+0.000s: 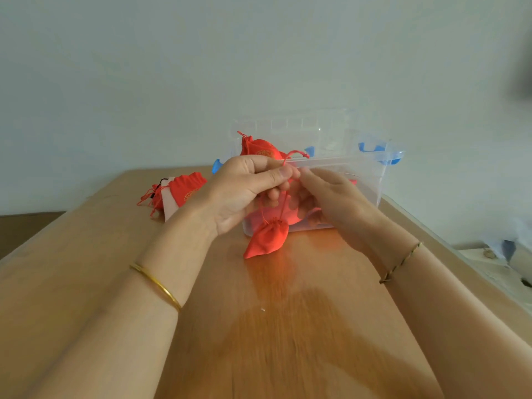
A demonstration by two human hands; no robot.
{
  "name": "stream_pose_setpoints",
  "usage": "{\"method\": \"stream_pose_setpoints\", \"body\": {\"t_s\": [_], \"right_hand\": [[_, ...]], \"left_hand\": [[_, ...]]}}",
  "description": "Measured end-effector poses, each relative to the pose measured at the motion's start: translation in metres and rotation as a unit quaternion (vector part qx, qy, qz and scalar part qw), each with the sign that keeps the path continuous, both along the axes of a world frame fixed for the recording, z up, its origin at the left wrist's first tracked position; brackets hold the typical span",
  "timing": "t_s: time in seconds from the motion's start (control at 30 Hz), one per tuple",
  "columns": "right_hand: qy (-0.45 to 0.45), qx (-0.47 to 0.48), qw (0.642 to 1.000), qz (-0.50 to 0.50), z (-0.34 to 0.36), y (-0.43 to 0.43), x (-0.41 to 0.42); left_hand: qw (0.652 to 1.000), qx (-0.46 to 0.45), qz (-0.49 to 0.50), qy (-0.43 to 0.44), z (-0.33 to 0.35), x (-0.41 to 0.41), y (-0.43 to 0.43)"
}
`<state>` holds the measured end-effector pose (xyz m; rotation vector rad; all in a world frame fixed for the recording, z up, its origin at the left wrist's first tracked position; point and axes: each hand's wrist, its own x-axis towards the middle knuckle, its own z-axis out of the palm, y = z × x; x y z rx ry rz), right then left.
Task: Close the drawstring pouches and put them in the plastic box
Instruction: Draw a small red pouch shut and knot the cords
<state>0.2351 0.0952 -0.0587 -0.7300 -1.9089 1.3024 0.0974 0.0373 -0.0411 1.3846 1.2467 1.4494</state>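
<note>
One cinched pouch (267, 240), cord (282, 208) in left hand (244, 188)

The wooden table (288, 326) bears a plastic box (370, 182) and perhaps two red pouches (187, 188).

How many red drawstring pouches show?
4 pouches at least: one hanging from the left hand, one at the clear plastic box's far-left corner, one inside, one on the table; more possibly hidden.

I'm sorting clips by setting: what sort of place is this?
Likely an indoor room, perhaps a home: a wooden table against a bare pale wall, with a clear plastic box holding red pouches.
</note>
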Motion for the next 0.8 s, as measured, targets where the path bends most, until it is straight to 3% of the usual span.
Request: {"method": "stream_pose_setpoints", "body": {"t_s": [0.2, 0.3, 0.37, 0.43, 0.53, 0.7, 0.8], "right_hand": [[0.086, -0.042, 0.995, 0.001, 0.001, 0.005, 0.004], [-0.001, -0.048, 0.996, 0.070, 0.000, 0.003, 0.009], [-0.073, -0.022, 0.996, 0.056, -0.002, 0.004, 0.009], [-0.098, 0.012, 0.995, -0.009, -0.005, 0.008, 0.009], [-0.030, 0.048, 0.996, -0.074, -0.009, 0.012, 0.006], [0.060, -0.117, 0.988, 0.075, -0.015, 0.012, 0.003], [0.066, -0.164, 0.976, 0.124, -0.018, 0.014, 0.005]], "left_hand": [[0.997, 0.003, 0.027, -0.067, -0.001, 0.003, 0.001], [0.997, 0.011, 0.040, -0.070, -0.003, 0.007, 0.001], [0.998, 0.014, 0.039, -0.050, -0.005, 0.008, 0.001], [0.999, 0.014, 0.029, -0.015, -0.004, 0.007, 0.000], [0.996, 0.031, -0.011, 0.085, -0.002, 0.007, -0.002], [0.939, 0.126, 0.063, 0.313, -0.003, 0.010, 0.000], [0.913, 0.171, 0.114, 0.352, -0.009, 0.009, 0.004]]}}
